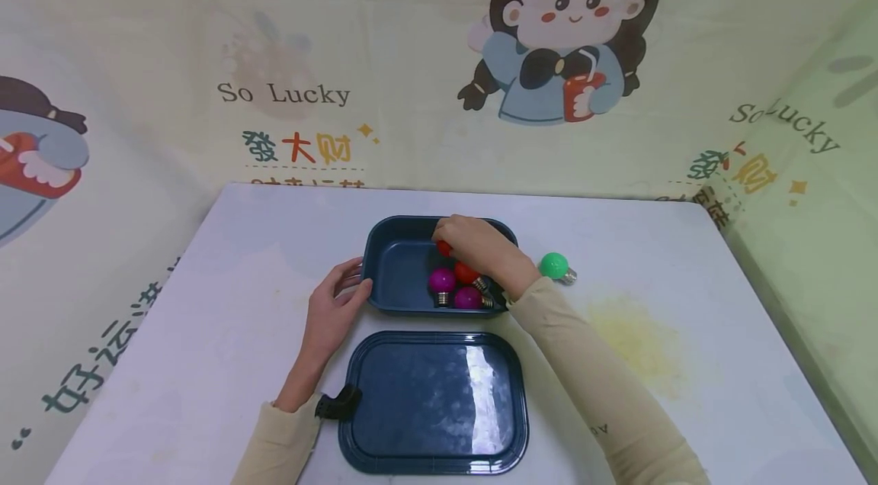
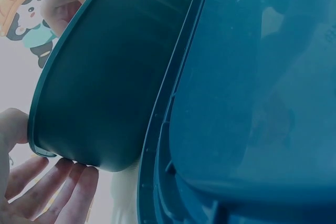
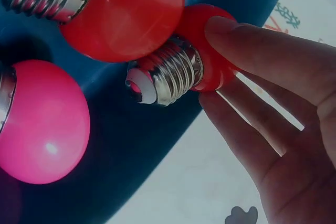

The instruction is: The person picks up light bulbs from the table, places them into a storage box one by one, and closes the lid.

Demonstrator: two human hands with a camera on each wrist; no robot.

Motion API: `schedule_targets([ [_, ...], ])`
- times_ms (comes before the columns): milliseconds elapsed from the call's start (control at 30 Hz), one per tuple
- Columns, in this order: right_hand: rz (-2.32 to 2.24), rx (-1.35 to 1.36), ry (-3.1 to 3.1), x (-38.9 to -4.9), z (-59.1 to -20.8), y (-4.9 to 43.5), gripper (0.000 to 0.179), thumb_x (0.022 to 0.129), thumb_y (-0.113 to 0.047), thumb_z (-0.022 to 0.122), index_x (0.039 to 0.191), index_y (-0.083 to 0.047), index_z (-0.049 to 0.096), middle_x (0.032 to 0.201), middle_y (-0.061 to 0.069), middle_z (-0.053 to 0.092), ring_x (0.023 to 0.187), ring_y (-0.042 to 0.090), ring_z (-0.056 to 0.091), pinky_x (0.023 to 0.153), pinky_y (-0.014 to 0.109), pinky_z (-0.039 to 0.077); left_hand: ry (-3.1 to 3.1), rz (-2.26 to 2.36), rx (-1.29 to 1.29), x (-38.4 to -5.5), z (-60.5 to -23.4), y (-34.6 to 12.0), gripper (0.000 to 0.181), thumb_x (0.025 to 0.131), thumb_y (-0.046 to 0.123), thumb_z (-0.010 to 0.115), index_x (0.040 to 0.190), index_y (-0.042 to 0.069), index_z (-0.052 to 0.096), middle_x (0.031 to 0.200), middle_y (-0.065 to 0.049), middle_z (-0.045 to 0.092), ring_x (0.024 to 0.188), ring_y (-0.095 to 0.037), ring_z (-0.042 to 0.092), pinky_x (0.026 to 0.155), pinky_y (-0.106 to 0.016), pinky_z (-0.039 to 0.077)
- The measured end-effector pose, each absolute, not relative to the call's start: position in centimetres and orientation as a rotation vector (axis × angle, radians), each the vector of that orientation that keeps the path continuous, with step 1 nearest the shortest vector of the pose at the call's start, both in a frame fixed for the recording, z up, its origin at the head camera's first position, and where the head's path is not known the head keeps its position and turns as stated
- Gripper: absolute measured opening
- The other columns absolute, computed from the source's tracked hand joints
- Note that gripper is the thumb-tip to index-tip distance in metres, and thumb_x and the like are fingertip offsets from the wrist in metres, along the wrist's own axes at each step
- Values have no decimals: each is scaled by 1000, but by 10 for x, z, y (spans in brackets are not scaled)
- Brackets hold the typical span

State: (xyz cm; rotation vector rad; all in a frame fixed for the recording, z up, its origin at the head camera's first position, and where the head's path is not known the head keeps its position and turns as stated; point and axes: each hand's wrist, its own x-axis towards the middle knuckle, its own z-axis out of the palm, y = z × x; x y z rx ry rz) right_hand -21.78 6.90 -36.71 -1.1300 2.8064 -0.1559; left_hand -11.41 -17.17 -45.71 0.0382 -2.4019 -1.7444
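Note:
A dark blue rectangular box (image 1: 401, 271) sits on the table. My left hand (image 1: 336, 309) holds its left end, thumb at the rim and fingers against the outer wall, as the left wrist view also shows. Inside the box's right half, my right hand (image 1: 476, 245) pinches a red light bulb (image 3: 212, 72) between thumb and fingers, its metal screw base pointing away from the palm. Beside it lie another red bulb (image 1: 466, 272) and two purple bulbs, one upper (image 1: 442, 279) and one lower (image 1: 469, 297). Part of the held bulb is hidden by the hand.
A green bulb (image 1: 553, 265) lies on the white table (image 1: 226, 302) to the right of the box. In front of the box lies a dark blue lid (image 1: 411, 401), with the left wrist's black strap (image 1: 339, 402) over its left edge. A printed cloth (image 1: 411, 50) hangs behind.

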Motion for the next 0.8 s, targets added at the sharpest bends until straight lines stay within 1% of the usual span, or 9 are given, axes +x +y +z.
schedule_targets([
  [267, -128, -1131, 2809, -221, -370, 67, 29, 88, -7, 75, 116, -7, 74, 112, 8, 72, 104, 21, 67, 95, 33, 54, -2412, -1734, 52, -114, -455, -170, 44, 96, 21, 67, 138, 12, 57, 131, -12, 61, 118, -24, 62, 86, -8, 48],
  [500, -111, -1121, 2806, -223, -375, 66, 29, 88, -7, 75, 116, -8, 74, 111, 7, 72, 102, 21, 68, 94, 33, 54, -2414, -1731, 57, -114, -456, -170, 45, 96, 23, 68, 138, 13, 57, 131, -11, 61, 117, -22, 62, 86, -8, 48],
  [800, -94, -1109, 2785, -226, -381, 63, 29, 88, -5, 74, 117, -8, 74, 112, 7, 72, 103, 20, 68, 95, 33, 54, -2411, -1725, 34, -113, -457, -171, 46, 96, 25, 67, 139, 11, 56, 132, -13, 61, 118, -24, 62, 86, -8, 48],
])
